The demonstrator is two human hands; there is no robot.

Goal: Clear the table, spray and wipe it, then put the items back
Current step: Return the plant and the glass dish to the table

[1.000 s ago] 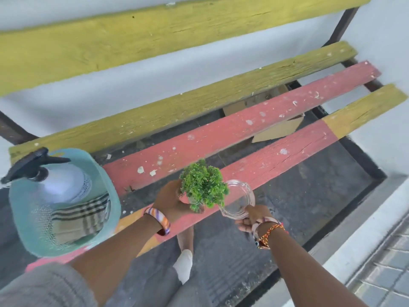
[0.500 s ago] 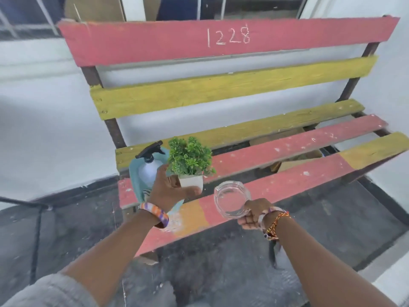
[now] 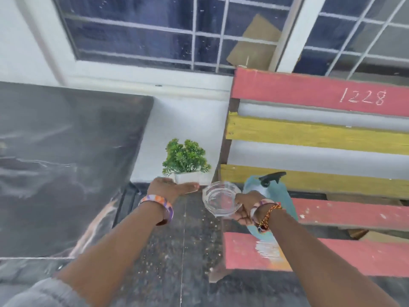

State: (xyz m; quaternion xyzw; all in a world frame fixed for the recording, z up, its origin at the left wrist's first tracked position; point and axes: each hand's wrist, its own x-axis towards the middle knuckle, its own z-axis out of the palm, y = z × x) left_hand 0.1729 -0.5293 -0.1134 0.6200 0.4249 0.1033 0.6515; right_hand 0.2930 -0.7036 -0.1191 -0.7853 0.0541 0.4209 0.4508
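My left hand [image 3: 170,187] holds a small green plant in a white pot [image 3: 186,161] upright in the air. Beside it, my right hand [image 3: 245,209] grips a clear glass ashtray [image 3: 219,199] by its rim. Both are between the dark marble table [image 3: 66,162] on the left and the bench on the right. Behind my right wrist, a teal basket [image 3: 280,191] with a black-capped spray bottle [image 3: 271,177] rests on the bench seat.
A red and yellow slatted bench [image 3: 321,134] marked 1228 fills the right side. A white wall and a barred window [image 3: 177,32] are behind. Dark speckled floor [image 3: 177,251] lies between table and bench.
The view has swung left from the bench toward the dark table. Both hands, still holding the plant and the ashtray, have moved left away from the bench seat.
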